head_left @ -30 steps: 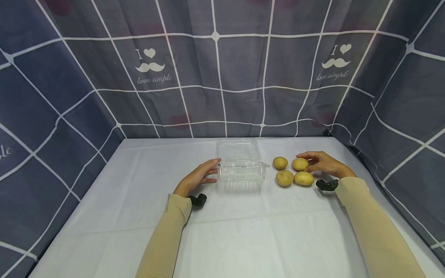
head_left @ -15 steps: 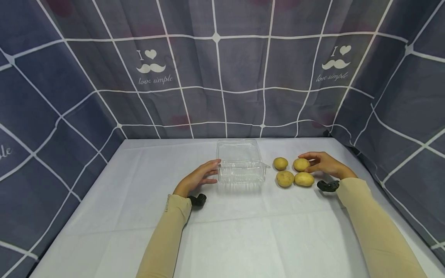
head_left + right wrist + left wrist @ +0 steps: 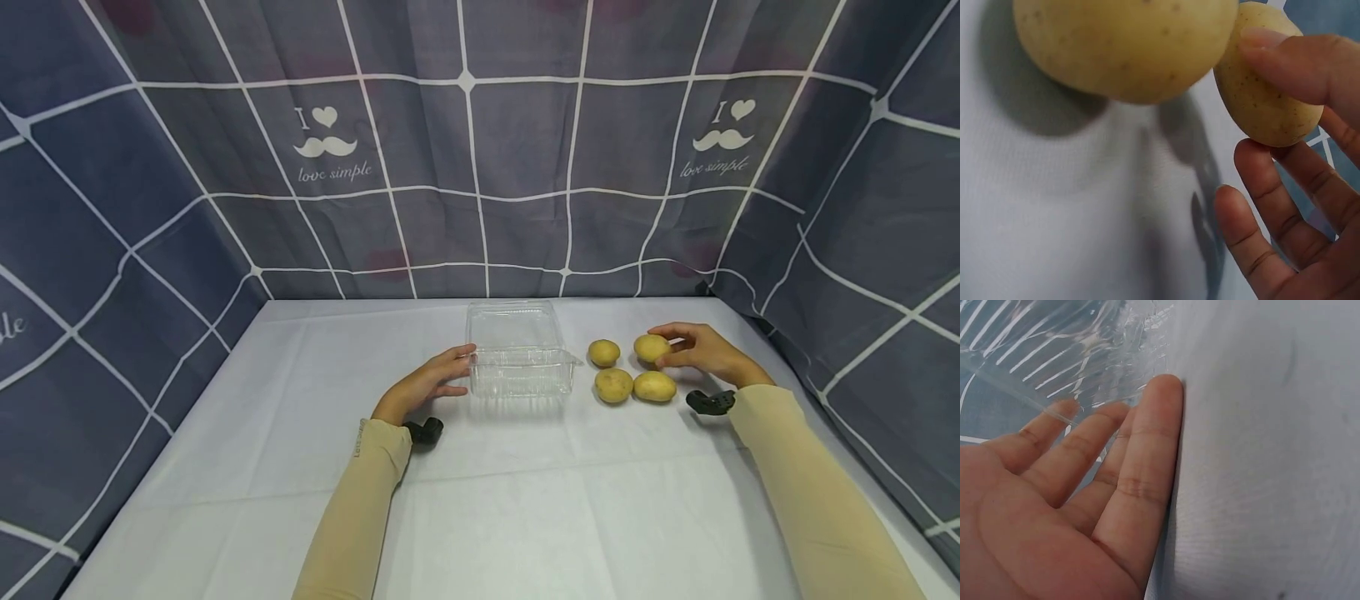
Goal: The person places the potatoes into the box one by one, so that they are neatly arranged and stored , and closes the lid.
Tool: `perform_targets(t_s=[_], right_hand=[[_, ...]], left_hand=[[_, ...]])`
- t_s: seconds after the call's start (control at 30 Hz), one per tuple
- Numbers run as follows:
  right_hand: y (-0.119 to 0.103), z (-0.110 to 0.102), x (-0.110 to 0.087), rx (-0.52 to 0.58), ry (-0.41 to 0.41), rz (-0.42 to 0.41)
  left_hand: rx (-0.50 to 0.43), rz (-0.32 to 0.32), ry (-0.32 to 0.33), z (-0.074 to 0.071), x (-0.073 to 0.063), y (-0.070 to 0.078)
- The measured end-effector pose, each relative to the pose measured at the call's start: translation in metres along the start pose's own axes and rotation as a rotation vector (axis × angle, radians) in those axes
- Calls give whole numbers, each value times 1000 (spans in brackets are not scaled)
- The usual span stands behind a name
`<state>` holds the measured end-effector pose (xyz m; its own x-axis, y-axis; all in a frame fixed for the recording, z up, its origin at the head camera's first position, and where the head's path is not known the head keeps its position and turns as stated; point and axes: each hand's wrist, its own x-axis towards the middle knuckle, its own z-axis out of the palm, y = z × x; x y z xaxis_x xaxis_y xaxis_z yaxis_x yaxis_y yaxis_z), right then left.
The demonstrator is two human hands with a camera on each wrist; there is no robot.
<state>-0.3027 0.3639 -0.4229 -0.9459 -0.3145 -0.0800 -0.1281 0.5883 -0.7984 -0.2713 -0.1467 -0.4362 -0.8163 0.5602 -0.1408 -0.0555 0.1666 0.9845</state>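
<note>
While the left hand [image 3: 431,379] sits at the 9 o'clock side of the clear box [image 3: 521,372], its fingers reach out straight and slightly spread, tips against the box's side wall, with nothing gripped. The lid [image 3: 513,325] is folded back from the box toward 12 o'clock.

Out past the box's 3 o'clock side, the right hand [image 3: 697,348] pinches the held potato [image 3: 652,348] between thumb and fingers, its wrist trailing off toward 4 o'clock. Seen from the right wrist, the thumb presses the potato's upper side, two fingertips touch its 6 o'clock end, and another finger stands apart from it. I cannot tell whether the held potato is clear of the cloth [image 3: 495,517].

Three others form a loose square with it: the far potato [image 3: 603,353] at the group's 10 o'clock, the round potato [image 3: 613,386] at 7, and the long potato [image 3: 654,387] at 4. These last two lie just beside each other; whether they touch is unclear.

Both sleeves [image 3: 817,483] are tan. White lines form a grid on the grey curtain [image 3: 517,142], which rises beyond the cloth at 12 o'clock.
</note>
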Motion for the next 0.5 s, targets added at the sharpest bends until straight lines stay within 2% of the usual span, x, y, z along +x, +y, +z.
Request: perform_targets(t_s=[0.23, 0.5], right_hand=[[-4, -1, 0, 45, 7, -23], [-17, 1, -2, 23, 19, -46]], left_hand=[[14, 20, -18, -2, 1, -3], [4, 39, -34, -2, 3, -5]])
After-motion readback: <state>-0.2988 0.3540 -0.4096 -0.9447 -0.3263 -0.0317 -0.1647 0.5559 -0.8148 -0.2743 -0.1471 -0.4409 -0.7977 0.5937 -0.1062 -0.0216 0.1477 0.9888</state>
